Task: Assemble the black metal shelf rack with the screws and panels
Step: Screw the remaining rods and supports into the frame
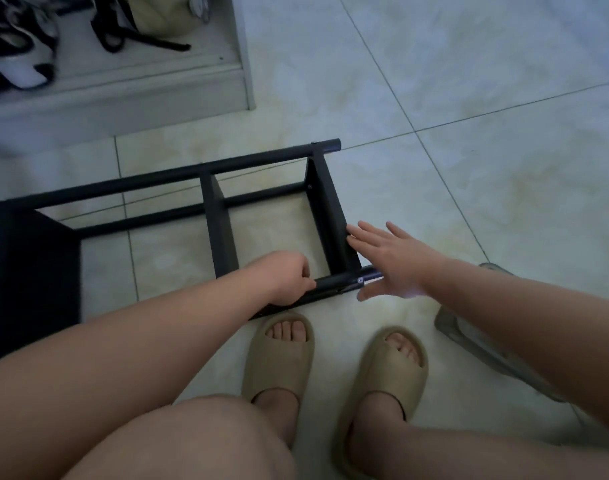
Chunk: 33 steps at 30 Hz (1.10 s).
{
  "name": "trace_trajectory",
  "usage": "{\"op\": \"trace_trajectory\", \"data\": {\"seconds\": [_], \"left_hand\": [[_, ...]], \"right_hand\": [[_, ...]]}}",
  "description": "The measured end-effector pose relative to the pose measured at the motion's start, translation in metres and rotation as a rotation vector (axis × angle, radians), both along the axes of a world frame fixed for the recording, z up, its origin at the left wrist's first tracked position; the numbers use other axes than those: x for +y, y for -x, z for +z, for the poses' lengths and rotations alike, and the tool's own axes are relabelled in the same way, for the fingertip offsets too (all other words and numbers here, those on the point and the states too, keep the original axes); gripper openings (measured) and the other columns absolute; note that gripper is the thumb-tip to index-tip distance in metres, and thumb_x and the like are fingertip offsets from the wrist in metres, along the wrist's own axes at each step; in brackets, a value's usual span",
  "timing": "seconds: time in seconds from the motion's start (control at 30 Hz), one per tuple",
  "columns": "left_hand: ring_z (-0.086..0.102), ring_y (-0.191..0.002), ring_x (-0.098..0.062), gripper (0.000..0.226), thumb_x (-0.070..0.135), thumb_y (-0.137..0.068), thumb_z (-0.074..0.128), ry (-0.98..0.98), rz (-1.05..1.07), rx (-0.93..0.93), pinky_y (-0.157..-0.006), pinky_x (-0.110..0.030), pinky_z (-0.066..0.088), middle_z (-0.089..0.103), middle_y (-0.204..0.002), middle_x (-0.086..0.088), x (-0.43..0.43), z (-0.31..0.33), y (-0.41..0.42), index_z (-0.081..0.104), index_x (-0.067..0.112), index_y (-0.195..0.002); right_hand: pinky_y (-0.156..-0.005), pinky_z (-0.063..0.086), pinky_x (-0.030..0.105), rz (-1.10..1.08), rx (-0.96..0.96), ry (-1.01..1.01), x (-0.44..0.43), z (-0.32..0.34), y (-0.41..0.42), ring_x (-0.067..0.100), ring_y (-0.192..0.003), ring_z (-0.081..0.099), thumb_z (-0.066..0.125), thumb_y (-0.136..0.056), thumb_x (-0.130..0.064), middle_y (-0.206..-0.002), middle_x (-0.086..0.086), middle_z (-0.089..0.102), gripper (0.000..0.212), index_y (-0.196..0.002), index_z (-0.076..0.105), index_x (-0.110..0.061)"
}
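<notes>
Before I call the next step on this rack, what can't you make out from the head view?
- Near tube: left hand covers its middle.
- Screw at the tube end: too small to tell if seated.
- Rack's left panel: blurred, cut off by the left edge.
- Right hand: open; contact with the end panel unclear.

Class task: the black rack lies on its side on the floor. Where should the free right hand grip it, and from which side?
Probably the near tube of the rack, gripped from above beside the left hand already closed on it. The tube is round, bare and nearest; the right hand hovers open at its end.
</notes>
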<state>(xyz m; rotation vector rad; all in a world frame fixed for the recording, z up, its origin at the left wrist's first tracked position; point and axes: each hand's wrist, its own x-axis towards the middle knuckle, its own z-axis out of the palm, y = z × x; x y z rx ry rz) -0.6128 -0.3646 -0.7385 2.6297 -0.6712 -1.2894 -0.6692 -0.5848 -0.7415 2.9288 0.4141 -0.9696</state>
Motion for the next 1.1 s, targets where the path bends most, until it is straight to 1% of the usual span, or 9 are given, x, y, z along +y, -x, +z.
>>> {"op": "trace_trajectory", "data": {"seconds": [0.17,0.33,0.43,0.5,0.6,0.77,0.93,1.0,1.1], "left_hand": [[0.044,-0.137,-0.028,0.06,0.051,-0.098,0.051,-0.049,-0.164,-0.062,-0.111,-0.038,0.038,0.047,-0.151,-0.006,-0.013,0.06,0.0,0.041,0.021,-0.149],[0.05,-0.132,-0.029,0.06,0.053,-0.096,0.051,0.004,-0.264,-0.159,-0.107,-0.035,0.041,0.053,-0.146,-0.006,-0.055,0.11,0.019,0.049,0.015,-0.143],[0.046,-0.135,-0.028,0.062,0.051,-0.097,0.051,0.015,-0.326,-0.151,-0.108,-0.034,0.039,0.049,-0.149,-0.005,-0.092,0.125,0.043,0.044,0.015,-0.148],[0.05,-0.131,-0.027,0.058,0.048,-0.098,0.052,-0.002,-0.386,-0.115,-0.107,-0.036,0.04,0.053,-0.145,-0.003,-0.116,0.125,0.059,0.047,0.015,-0.146],[0.047,-0.135,-0.024,0.059,0.048,-0.098,0.053,-0.02,-0.465,-0.05,-0.106,-0.035,0.037,0.048,-0.149,0.0,-0.151,0.113,0.081,0.043,0.018,-0.149],[0.042,-0.139,-0.026,0.065,0.044,-0.101,0.052,-0.029,-0.51,0.043,-0.107,-0.034,0.035,0.044,-0.153,-0.003,-0.202,0.06,0.095,0.029,0.016,-0.155],[0.044,-0.138,-0.028,0.068,0.047,-0.101,0.048,0.0,-0.306,0.206,-0.111,-0.036,0.036,0.043,-0.154,-0.008,-0.221,-0.016,0.089,0.026,0.013,-0.155],[0.055,-0.127,-0.027,0.064,0.05,-0.1,0.048,0.055,-0.172,0.279,-0.104,-0.038,0.043,0.055,-0.143,-0.008,-0.225,-0.042,0.09,0.034,0.013,-0.15],[0.069,-0.095,-0.023,0.042,0.049,-0.098,0.052,0.16,0.011,0.385,-0.073,-0.03,0.05,0.071,-0.105,-0.002,-0.232,-0.069,0.095,0.055,0.015,-0.124]], "right_hand": [[-0.127,0.003,0.042,-0.143,-0.04,0.015,-0.03,0.051,0.039,0.013,-0.156,-0.012,0.038,-0.097,-0.071,-0.17,-0.009,-0.012,0.09,-0.164,0.003,-0.022],[-0.127,0.015,0.04,-0.319,-0.08,0.073,-0.075,0.096,0.091,0.016,-0.158,-0.001,0.043,-0.1,-0.062,-0.171,-0.006,-0.006,0.084,-0.164,0.002,-0.024],[-0.124,0.023,0.04,-0.449,-0.079,0.055,-0.097,0.109,0.126,0.017,-0.157,0.008,0.049,-0.101,-0.054,-0.171,-0.006,0.002,0.08,-0.164,0.007,-0.027],[-0.122,0.028,0.042,-0.535,-0.06,0.024,-0.109,0.107,0.148,0.02,-0.155,0.017,0.052,-0.101,-0.05,-0.171,-0.006,0.009,0.078,-0.164,0.011,-0.029],[-0.118,0.034,0.043,-0.638,0.009,0.001,-0.131,0.088,0.174,0.024,-0.15,0.03,0.054,-0.102,-0.047,-0.168,-0.003,0.021,0.073,-0.162,0.015,-0.032],[-0.115,0.036,0.037,-0.732,0.119,-0.011,-0.168,0.025,0.19,0.027,-0.145,0.039,0.055,-0.102,-0.042,-0.16,0.005,0.04,0.064,-0.159,0.03,-0.029],[-0.108,0.042,0.036,-0.757,0.207,-0.081,-0.182,-0.047,0.193,0.027,-0.137,0.048,0.053,-0.102,-0.033,-0.152,0.006,0.051,0.053,-0.153,0.043,-0.025],[-0.104,0.045,0.037,-0.767,0.231,-0.098,-0.186,-0.07,0.191,0.027,-0.133,0.052,0.055,-0.102,-0.034,-0.148,0.004,0.054,0.05,-0.15,0.046,-0.026],[-0.099,0.049,0.035,-0.764,0.239,-0.133,-0.19,-0.098,0.185,0.026,-0.125,0.058,0.062,-0.098,-0.035,-0.139,0.002,0.062,0.047,-0.143,0.054,-0.028]]}}
